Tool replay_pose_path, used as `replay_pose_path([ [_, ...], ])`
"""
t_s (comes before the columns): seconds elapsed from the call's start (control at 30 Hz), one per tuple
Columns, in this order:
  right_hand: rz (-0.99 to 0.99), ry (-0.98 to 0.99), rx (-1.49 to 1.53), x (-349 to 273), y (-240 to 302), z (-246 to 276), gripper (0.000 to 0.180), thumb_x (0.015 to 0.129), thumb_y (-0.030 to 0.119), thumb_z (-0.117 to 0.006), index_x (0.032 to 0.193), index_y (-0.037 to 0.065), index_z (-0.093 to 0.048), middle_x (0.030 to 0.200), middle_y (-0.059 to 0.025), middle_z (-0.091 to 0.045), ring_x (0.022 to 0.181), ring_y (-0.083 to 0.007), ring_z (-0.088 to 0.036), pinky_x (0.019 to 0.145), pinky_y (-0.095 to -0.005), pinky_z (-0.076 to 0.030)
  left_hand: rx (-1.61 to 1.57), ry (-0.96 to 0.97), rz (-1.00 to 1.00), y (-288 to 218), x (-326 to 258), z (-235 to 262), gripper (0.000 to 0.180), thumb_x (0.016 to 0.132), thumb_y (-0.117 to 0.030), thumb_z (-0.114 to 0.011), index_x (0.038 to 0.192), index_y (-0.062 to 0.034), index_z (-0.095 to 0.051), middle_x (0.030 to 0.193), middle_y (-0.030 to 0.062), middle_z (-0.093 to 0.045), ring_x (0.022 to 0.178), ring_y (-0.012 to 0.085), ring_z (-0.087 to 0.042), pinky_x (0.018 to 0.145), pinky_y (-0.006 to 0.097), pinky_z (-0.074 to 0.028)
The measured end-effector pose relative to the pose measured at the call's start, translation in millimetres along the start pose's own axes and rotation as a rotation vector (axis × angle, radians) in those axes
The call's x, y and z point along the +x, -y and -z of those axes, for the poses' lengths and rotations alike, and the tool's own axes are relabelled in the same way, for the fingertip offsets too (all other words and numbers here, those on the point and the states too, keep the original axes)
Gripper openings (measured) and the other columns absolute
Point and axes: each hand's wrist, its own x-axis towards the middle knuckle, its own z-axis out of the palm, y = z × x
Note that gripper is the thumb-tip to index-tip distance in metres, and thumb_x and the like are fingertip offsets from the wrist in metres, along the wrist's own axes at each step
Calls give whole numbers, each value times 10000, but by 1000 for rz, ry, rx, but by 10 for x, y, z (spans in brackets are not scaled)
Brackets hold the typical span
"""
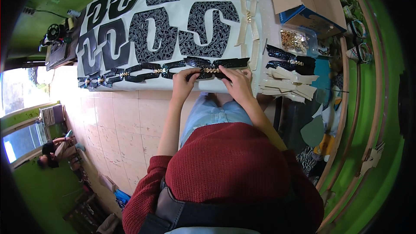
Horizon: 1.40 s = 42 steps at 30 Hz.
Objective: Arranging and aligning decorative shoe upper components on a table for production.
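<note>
The person is pressing both hands down on a black, glossy, textured strap piece with a small gold metal ornament at its middle (211,70), lying at the near edge of the pale worktop (143,84). It is sitting at the right end of a row of similar black straps with gold ornaments (125,74) laid end to end along that edge. The step in hand looks like seating or lining up this piece with its neighbours. A careful next move would call for holding the strap flat while keeping the ornament centred.

The left hand (185,82) is reaching up from a bare forearm, its fingers curled narrow, fingertips bearing on the strap's left part. The right hand (237,81) is lying flatter, fingers close together and pinning the strap's right part. Neither is lifting it.

Further back, large black patterned cut-out pieces (203,28) are covering the worktop. Toward the right edge a stack of cream-coloured cut shapes (288,84) is lying, with a clear bag of gold ornaments (295,41) and an open cardboard box (310,2) behind.
</note>
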Motion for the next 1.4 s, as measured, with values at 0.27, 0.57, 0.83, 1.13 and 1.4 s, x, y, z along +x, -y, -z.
replay_pose_path([
  [0.27,-219,15,-49,-18,57,-197,468,784,106,-643,1239,190,-568,1097,-43,-639,997,-193,-574,909,-433,-262,-16,160,-37,24,56,67,157,758,1,-660,913,2,-686,838,164,-680,716,262,-668,669,314,-512],
  [0.57,-239,-35,-81,-13,142,-307,476,782,108,-647,1245,185,-565,1101,-56,-639,996,-203,-577,911,-423,-260,6,121,-134,149,66,99,139,761,6,-633,892,-1,-681,848,169,-669,755,317,-642,692,360,-495],
  [0.83,-242,-54,-86,12,160,-347,441,787,105,-643,1218,170,-578,1079,-43,-614,1002,-201,-562,921,-444,-250,66,66,-304,105,33,138,140,763,15,-612,887,15,-676,868,172,-669,783,330,-640,731,365,-499],
  [1.13,-279,-28,-186,-18,254,-439,418,766,98,-642,1181,133,-601,1014,-39,-558,987,-197,-561,938,-501,-243,67,161,-183,254,52,117,171,759,6,-607,913,13,-680,905,190,-660,822,346,-634,751,377,-499],
  [1.4,-211,-124,-267,-79,228,-477,433,766,120,-663,1190,174,-596,1010,-19,-554,1006,-185,-511,940,-495,-229,155,186,-192,255,50,102,152,757,-34,-620,891,-13,-688,878,145,-648,801,330,-616,733,385,-481],
])
